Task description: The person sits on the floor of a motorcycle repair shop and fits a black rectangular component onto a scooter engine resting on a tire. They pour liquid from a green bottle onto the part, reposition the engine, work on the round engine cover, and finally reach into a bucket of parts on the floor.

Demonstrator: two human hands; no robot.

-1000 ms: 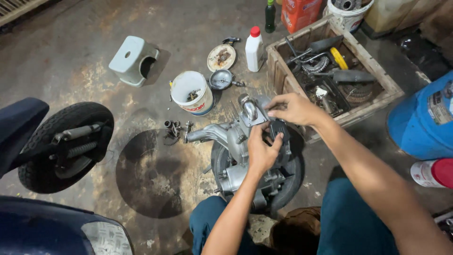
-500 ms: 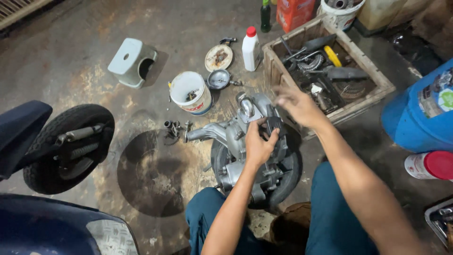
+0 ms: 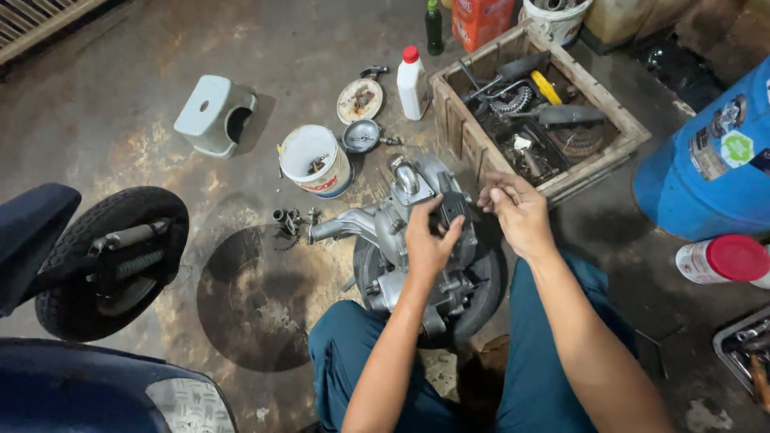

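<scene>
While both hands work over the one engine block (image 3: 401,240), which sits on a tyre (image 3: 481,297) between the person's knees, a single white bucket (image 3: 314,160), one white bottle (image 3: 411,82) and two round metal dishes (image 3: 359,100) lie beyond them. The left hand (image 3: 429,240) curls around a small dark part (image 3: 454,207) on the engine's top, fingers half closed on it. The right hand (image 3: 517,210), just beside, pinches the same part with narrow fingertips. Further right of it stands one wooden crate (image 3: 609,120) of tools. The floor (image 3: 120,64) is stained concrete.
</scene>
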